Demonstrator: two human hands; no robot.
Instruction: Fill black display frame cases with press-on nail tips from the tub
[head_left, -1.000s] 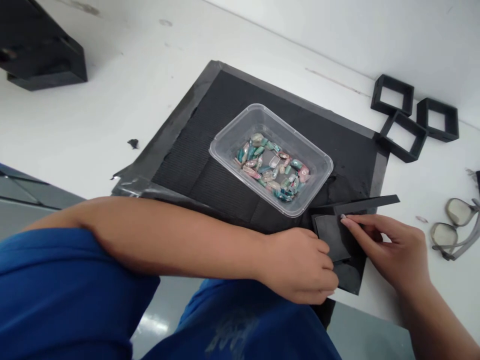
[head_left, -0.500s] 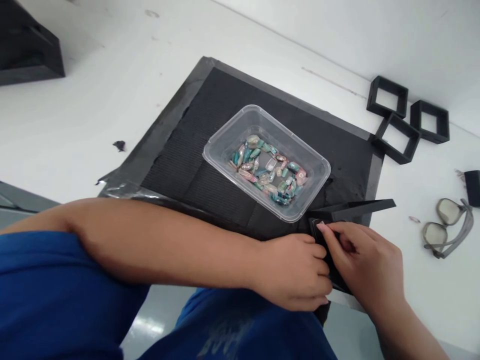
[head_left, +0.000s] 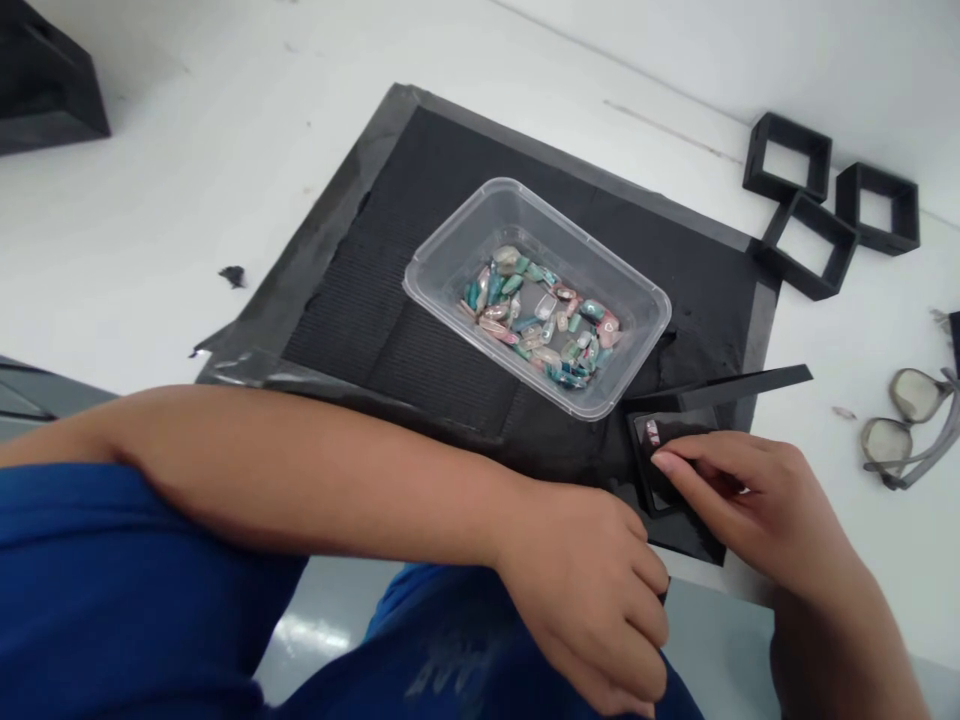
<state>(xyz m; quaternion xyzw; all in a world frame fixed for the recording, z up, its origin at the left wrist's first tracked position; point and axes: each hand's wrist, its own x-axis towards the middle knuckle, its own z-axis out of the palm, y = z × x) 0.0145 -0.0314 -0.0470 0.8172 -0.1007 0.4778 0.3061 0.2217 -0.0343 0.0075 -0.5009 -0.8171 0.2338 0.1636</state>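
My right hand (head_left: 757, 495) reaches over a small black box (head_left: 645, 490) with its thumb and forefinger pinched together. Just beyond those fingertips, a patterned pink-and-white press-on nail (head_left: 652, 432) lies in the box; whether the fingers touch it is unclear. The box's thin black lid (head_left: 757, 386) stands raised at the back. My left hand (head_left: 592, 590) is curled into a fist below and left of the box. A bit of something dark shows at its knuckles, but what it grips is hidden. A clear plastic container (head_left: 450, 245) holds several teal, pink and clear press-on nails (head_left: 544, 330).
Under the container lies a black ribbed mat (head_left: 360, 310) with taped edges. Black square frames (head_left: 810, 245) are at the back right, with glasses (head_left: 889, 440) nearer. A dark box (head_left: 49, 85) stands far left. A black scrap (head_left: 232, 275) lies on the white table (head_left: 172, 200).
My left hand has moved down, away from the black box. My right hand has drawn slightly back, so the box's inside and the patterned nail now show. The view has shifted a little.
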